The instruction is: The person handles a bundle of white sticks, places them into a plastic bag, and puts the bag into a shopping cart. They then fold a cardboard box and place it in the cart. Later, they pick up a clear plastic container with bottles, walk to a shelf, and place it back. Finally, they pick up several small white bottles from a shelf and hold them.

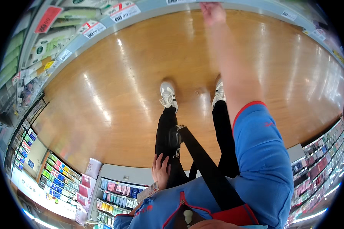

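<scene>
My right hand [213, 13] reaches up to the edge of a store shelf [152, 13] at the top of the head view; its fingertips are blurred and partly cut off, so what they touch cannot be told. My left hand [161, 169] hangs low against the black trousers [166, 137], fingers slightly apart, with nothing in it. A badge [148, 191] bearing writing lies close to its wrist. A black strap [203, 163] with a dark clipped case [175, 137] runs across the blue shirt [261, 148].
Price tags [125, 12] line the shelf edge, and green and white packages [50, 43] fill the shelf at upper left. Wooden flooring [132, 94] lies around my shoes [168, 96]. Behind me are stocked shelves [119, 197], a pink display stand [86, 186] and further racks [318, 169] at lower right.
</scene>
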A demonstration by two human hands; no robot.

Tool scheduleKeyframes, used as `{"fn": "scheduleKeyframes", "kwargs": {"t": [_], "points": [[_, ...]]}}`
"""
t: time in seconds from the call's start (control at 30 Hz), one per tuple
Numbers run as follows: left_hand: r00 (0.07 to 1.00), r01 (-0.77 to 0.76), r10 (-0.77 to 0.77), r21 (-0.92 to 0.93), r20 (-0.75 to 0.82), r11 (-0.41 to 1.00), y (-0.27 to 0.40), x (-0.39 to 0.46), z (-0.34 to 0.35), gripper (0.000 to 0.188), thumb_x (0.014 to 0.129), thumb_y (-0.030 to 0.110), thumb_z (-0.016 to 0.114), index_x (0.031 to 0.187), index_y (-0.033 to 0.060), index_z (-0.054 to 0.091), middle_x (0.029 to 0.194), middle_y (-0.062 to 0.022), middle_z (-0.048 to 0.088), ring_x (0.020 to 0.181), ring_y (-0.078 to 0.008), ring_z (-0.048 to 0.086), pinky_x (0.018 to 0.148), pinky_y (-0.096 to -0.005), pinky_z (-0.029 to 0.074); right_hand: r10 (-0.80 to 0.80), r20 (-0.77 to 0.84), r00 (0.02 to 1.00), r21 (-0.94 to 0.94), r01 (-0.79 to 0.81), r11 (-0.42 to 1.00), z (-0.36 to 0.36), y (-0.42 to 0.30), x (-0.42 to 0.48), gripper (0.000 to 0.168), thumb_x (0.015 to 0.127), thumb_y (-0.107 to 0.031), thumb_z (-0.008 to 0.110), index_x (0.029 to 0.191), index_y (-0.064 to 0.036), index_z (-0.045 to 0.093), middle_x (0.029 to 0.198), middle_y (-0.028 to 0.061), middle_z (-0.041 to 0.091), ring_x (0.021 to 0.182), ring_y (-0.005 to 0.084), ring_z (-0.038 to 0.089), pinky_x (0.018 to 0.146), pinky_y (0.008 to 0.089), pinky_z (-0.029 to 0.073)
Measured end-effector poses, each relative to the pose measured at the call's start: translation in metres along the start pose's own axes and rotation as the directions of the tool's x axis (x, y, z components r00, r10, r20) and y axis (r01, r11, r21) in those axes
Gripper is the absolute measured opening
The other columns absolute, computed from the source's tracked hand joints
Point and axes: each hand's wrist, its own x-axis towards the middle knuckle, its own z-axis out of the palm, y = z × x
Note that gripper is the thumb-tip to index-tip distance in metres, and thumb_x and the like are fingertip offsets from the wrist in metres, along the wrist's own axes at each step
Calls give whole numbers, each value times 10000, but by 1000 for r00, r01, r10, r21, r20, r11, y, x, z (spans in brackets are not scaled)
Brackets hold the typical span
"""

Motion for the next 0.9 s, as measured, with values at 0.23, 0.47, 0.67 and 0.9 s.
{"fn": "scheduleKeyframes", "kwargs": {"t": [0.23,0.47,0.67,0.9], "points": [[997,-76,76,-24,13,997,-23,-6,8,383,806,129,669,1184,145,607,1345,-81,462,1280,-359,398,982,-466,409,18,218,976,-54,-7,999,-73,-1,36,332,644,124,417,892,-68,526,702,32,501,683,209,504,687,320,486],[995,-94,93,8,24,996,-24,-15,7,365,822,153,655,1184,160,609,1349,-57,462,1301,-330,380,986,-458,402,83,-148,985,-129,-103,986,-51,-10,-117,331,784,147,420,1058,-24,492,960,116,596,840,231,614,898,393,510],[981,-151,143,50,129,987,-33,-8,-10,347,842,172,638,1186,153,595,1362,-45,448,1331,-289,350,1004,-430,389,179,-231,956,-95,-205,974,-105,-22,-215,355,817,105,445,1136,-47,475,1032,111,601,943,255,616,943,420,489],[980,2,37,-195,196,981,1,-22,-25,297,920,149,519,1199,60,566,1363,-73,440,1333,-280,341,1010,-401,378,280,-421,863,-214,-394,894,-172,-49,-305,371,851,64,453,1207,-38,438,1134,151,575,1065,306,578,968,474,487]]}}
